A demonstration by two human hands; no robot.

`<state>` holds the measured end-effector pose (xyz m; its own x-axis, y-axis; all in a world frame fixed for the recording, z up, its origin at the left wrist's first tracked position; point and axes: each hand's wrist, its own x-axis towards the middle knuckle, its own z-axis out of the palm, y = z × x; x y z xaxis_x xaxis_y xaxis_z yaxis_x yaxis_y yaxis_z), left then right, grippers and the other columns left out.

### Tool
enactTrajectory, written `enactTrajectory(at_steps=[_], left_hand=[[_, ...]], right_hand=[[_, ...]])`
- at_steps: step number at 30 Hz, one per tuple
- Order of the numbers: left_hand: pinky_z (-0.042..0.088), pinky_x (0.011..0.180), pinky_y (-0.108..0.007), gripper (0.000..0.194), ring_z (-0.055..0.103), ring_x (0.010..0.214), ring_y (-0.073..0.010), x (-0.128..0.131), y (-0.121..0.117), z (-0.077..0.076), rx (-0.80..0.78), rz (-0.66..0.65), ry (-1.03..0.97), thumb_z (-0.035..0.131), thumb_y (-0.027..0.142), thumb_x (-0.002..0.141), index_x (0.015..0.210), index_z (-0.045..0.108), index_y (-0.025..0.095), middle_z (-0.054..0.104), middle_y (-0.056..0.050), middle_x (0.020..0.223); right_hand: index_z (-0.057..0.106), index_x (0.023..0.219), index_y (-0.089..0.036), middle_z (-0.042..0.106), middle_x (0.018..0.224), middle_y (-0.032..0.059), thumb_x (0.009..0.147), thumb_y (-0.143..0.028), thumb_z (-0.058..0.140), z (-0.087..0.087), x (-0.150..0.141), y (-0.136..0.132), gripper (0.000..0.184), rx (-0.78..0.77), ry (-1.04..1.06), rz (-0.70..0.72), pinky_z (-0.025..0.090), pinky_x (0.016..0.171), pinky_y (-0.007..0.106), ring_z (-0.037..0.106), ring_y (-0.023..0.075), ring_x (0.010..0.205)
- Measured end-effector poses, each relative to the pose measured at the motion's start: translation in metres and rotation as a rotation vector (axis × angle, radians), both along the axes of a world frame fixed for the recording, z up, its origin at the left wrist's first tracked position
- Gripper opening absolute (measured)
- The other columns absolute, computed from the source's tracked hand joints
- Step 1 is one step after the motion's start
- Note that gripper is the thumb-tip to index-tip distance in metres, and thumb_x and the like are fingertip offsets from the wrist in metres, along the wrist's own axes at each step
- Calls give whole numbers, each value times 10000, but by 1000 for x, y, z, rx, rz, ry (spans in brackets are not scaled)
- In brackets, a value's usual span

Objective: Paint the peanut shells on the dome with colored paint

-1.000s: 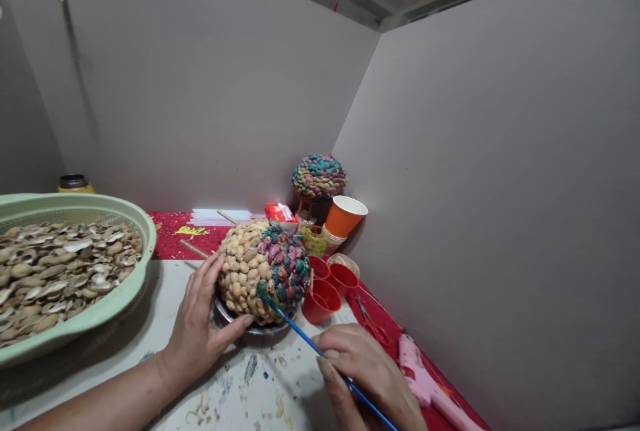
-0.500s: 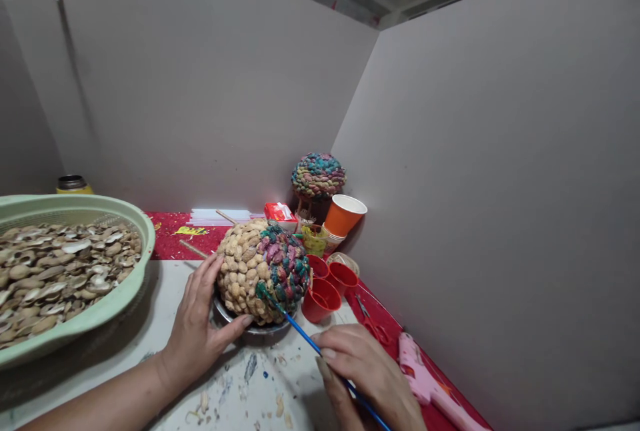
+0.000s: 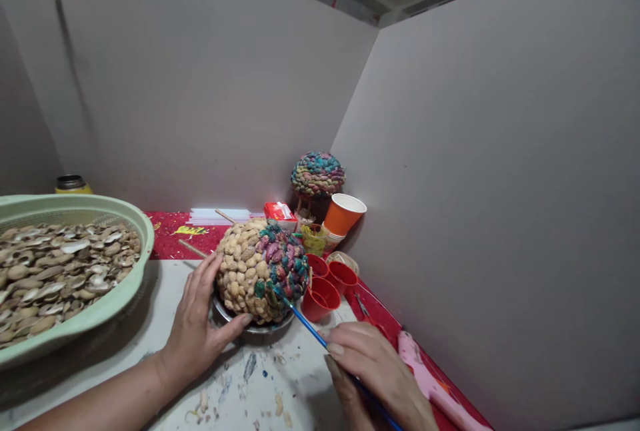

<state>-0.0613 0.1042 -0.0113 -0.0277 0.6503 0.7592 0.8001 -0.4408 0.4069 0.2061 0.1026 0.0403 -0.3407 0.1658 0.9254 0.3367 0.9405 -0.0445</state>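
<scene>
A dome covered in peanut shells [image 3: 243,271] rests in a metal bowl [image 3: 263,329]. Its left side is bare tan shell; the right side is painted teal and purple. My left hand [image 3: 200,318] steadies the dome from the left, fingers and thumb spread around its lower edge. In my right hand [image 3: 373,368] is a blue paintbrush [image 3: 310,328], gripped by its handle. The brush's bristles touch the shells where the paint meets the bare part. Red cups [image 3: 321,299] stand close together right beside the dome.
A green basket [image 3: 145,271] of loose peanut shells stands at left. Behind the dome are a painted shell ball [image 3: 319,174], an orange paper cup [image 3: 345,214], a red box [image 3: 281,212] and white sticks [image 3: 220,216]. A pink glue gun [image 3: 425,374] lies at right, by a grey wall.
The brush tip has shifted slightly right and up across the shells, and my right hand has moved a little right. My left hand and the dome stay in place.
</scene>
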Motion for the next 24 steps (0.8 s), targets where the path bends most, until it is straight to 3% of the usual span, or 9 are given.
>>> enactTrajectory(at_steps=[7, 16, 24], left_hand=[[500, 1110, -597, 836, 486, 1416, -357, 0, 0, -1, -2, 4, 4, 670, 460, 917, 1600, 226, 276, 477, -171, 1540], [493, 1117, -599, 827, 477, 1421, -356, 0, 0, -1, -5, -3, 0, 671, 448, 916, 1596, 231, 273, 472, -172, 1542], [495, 1114, -603, 843, 476, 1424, -357, 0, -2, -1, -16, -10, -11, 669, 452, 917, 1607, 207, 306, 467, -158, 1548]], right_hand=[[652, 1089, -156, 768, 885, 93, 911, -7, 575, 17, -2, -8, 245, -60, -76, 5, 639, 734, 316, 757, 188, 817], [651, 1104, -175, 763, 864, 96, 932, -61, 561, -2, 4, -3, 225, -36, -29, 16, 620, 690, 333, 741, 193, 760], [654, 1076, -163, 760, 834, 84, 901, -37, 567, 9, -6, -3, 233, -14, 5, 31, 628, 672, 311, 745, 187, 751]])
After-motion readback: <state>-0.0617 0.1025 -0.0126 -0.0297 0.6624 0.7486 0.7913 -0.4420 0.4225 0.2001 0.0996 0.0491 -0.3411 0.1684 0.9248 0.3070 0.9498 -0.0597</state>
